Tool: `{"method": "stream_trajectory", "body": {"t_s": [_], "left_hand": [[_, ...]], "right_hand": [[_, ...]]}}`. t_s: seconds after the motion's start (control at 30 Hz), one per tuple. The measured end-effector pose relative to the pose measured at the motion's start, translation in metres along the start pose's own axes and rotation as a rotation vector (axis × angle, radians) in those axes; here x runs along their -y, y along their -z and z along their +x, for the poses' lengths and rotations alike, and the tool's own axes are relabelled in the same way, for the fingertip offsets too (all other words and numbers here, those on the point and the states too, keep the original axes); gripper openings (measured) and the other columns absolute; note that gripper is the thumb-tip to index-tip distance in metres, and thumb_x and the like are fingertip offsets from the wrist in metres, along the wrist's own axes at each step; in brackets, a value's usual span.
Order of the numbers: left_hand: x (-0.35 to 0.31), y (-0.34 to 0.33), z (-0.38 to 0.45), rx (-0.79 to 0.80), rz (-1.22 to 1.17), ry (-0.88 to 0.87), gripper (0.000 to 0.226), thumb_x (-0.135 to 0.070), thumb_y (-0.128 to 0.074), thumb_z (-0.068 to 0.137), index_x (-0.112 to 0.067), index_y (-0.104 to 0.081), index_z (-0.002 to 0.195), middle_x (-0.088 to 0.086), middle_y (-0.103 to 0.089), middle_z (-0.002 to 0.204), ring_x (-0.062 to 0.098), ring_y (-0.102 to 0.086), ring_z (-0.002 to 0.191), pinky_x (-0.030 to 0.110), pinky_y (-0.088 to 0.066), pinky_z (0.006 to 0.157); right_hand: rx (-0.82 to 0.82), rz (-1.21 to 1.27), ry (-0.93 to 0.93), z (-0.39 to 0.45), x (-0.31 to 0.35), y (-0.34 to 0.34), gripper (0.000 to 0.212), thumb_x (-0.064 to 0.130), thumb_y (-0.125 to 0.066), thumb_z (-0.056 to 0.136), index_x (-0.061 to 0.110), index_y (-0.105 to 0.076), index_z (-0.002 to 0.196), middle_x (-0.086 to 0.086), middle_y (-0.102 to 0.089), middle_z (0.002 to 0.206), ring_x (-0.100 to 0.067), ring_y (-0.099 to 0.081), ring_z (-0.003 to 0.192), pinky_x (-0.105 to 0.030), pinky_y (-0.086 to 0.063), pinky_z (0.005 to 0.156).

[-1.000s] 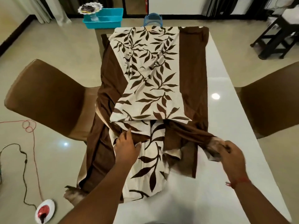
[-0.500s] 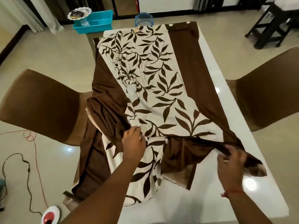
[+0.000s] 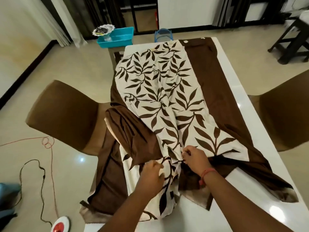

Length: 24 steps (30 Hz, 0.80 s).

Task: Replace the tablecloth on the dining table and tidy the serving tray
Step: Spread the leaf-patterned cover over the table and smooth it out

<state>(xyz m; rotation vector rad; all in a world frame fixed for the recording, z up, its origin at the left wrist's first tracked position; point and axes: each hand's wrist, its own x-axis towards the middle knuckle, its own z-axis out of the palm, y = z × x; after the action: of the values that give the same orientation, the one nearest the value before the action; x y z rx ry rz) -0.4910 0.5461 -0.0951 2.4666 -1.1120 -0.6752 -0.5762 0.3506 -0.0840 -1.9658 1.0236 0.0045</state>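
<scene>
Both hands bunch the tablecloth near the table's 6 o'clock edge

The left hand (image 3: 153, 171) and right hand (image 3: 195, 159), close together, pinch gathered folds of the leaf-print tablecloth (image 3: 160, 91), which lies skewed along the white table (image 3: 234, 91). Much brown fabric hangs off at 8 o'clock; its weight could likely drag the cloth floorward if either grip slackens.

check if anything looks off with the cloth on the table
The tablecloth lies askew and bunched: its left side spills off the white table toward the left chair, leaving the right strip bare. Both hands, left and right, grip the gathered near end.
</scene>
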Motion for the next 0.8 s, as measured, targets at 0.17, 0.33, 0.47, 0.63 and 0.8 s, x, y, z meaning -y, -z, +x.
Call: {"method": "stream_trajectory", "body": {"t_s": [0.17, 0.33, 0.47, 0.63, 0.8], "left_hand": [[0.059, -0.006, -0.034, 0.227, 0.497, -0.077, 0.054, -0.045, -0.061, 0.087, -0.026, -0.045, 0.135, 0.002, -0.044, 0.136, 0.028, -0.046, 0.123, 0.044, -0.041, 0.100], [0.066, -0.009, -0.049, 0.342, 0.482, -0.162, 0.036, -0.015, -0.053, 0.089, -0.018, -0.050, 0.124, 0.006, -0.053, 0.125, 0.028, -0.052, 0.116, 0.039, -0.035, 0.098], [0.085, -0.001, -0.066, 0.566, 0.247, -0.210, 0.024, -0.020, -0.055, 0.092, -0.013, -0.061, 0.114, 0.010, -0.061, 0.120, 0.030, -0.056, 0.111, 0.035, -0.042, 0.090], [0.099, 0.022, -0.081, 0.929, 0.097, -0.187, 0.029, -0.039, -0.064, 0.092, -0.013, -0.067, 0.106, 0.005, -0.068, 0.109, 0.024, -0.064, 0.099, 0.035, -0.050, 0.086], [0.106, 0.004, -0.087, 0.662, -0.220, -0.042, 0.018, -0.032, -0.056, 0.096, -0.015, -0.062, 0.096, 0.000, -0.067, 0.087, 0.017, -0.066, 0.077, 0.036, -0.057, 0.074]], "right_hand": [[0.084, 0.066, 0.033, -0.009, -0.002, -0.001, 0.012, 0.019, -0.059, 0.095, 0.020, -0.065, 0.085, 0.000, -0.070, 0.082, -0.016, -0.067, 0.075, -0.031, -0.057, 0.076], [0.379, -0.770, 0.355, -0.056, -0.032, -0.046, 0.050, 0.048, -0.051, 0.082, 0.025, -0.056, 0.127, 0.003, -0.052, 0.125, -0.019, -0.050, 0.113, -0.036, -0.047, 0.095], [0.360, -0.840, 0.306, -0.093, -0.045, -0.077, 0.042, 0.012, -0.052, 0.086, 0.017, -0.054, 0.128, -0.007, -0.058, 0.124, -0.029, -0.055, 0.114, -0.037, -0.044, 0.098], [0.715, -0.845, 0.149, -0.132, -0.040, -0.085, 0.029, 0.010, -0.055, 0.086, 0.015, -0.062, 0.114, -0.010, -0.061, 0.121, -0.030, -0.057, 0.111, -0.028, -0.041, 0.085], [0.723, -0.765, 0.053, -0.172, -0.034, -0.092, 0.029, 0.009, -0.057, 0.087, 0.013, -0.065, 0.115, -0.010, -0.063, 0.122, -0.027, -0.057, 0.112, -0.026, -0.042, 0.087]]}}
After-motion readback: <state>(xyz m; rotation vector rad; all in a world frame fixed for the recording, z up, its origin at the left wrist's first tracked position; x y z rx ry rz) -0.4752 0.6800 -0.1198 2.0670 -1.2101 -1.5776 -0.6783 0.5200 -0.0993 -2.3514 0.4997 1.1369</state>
